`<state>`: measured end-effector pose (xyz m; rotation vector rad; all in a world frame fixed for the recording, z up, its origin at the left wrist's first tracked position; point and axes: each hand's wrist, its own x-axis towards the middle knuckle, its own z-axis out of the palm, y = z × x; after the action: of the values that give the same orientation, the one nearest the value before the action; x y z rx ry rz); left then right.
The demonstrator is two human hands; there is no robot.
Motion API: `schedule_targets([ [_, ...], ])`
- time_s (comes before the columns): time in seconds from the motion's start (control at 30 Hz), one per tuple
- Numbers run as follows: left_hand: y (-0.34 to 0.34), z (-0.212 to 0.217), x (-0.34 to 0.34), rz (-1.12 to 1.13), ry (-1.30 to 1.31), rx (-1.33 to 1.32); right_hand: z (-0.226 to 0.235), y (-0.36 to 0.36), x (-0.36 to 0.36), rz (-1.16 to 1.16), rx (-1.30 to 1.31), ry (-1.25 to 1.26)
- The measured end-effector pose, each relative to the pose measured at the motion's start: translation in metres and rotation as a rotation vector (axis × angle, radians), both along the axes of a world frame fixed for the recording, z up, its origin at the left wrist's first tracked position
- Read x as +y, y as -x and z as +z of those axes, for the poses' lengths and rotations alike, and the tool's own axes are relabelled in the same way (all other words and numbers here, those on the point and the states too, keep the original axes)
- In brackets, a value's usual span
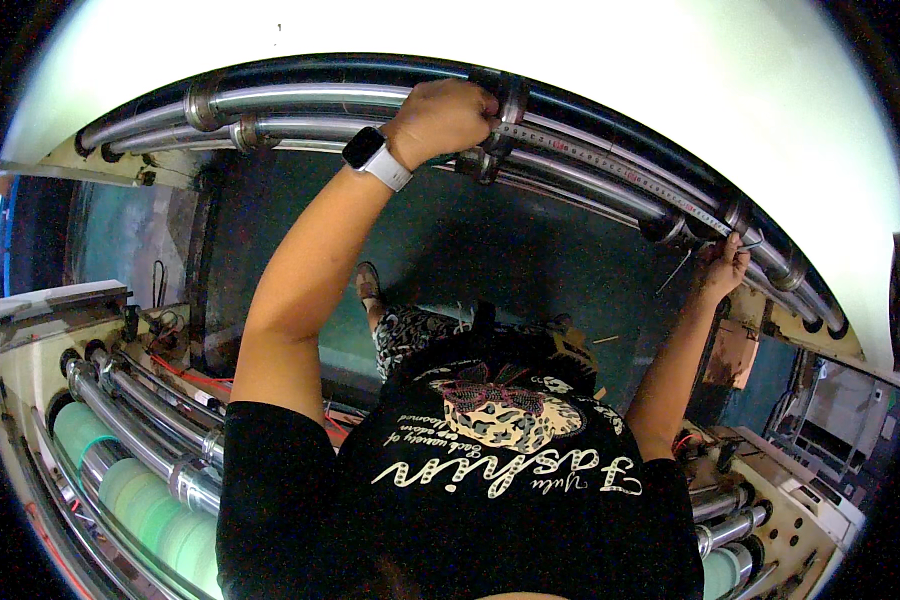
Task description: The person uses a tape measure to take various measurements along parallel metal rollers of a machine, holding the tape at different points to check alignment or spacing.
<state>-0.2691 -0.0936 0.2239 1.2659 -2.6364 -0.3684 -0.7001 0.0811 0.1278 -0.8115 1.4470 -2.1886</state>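
Note:
A tape measure's thin metal blade (630,177) lies stretched along the polished shafts (310,97) at the far side. My left hand (445,118), with a watch (364,150) on its wrist, is closed at the blade's left end, beside a metal collar (513,100); its curled fingers are mostly hidden. At the blade's right end my right hand (727,265) pinches it between thumb and fingers, just below another collar (738,212). The blade runs nearly straight between both hands.
A large white surface (450,30) rises behind the shafts. Nearer, at lower left, sit metal rollers (195,488) and a pale green roller (140,490), with red cables (185,368) close by. More rollers (735,530) stand at lower right. Dark green floor (280,230) lies between.

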Motion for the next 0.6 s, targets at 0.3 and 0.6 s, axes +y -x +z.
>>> schedule_targets([
  [0.3,-0.001,-0.004,-0.001,-0.016,0.013,0.034,-0.009,0.012,0.001,0.015,-0.024,-0.015],
  [0.6,0.001,0.003,0.002,0.005,-0.002,-0.022,0.001,-0.002,-0.004,-0.07,0.047,-0.026],
])
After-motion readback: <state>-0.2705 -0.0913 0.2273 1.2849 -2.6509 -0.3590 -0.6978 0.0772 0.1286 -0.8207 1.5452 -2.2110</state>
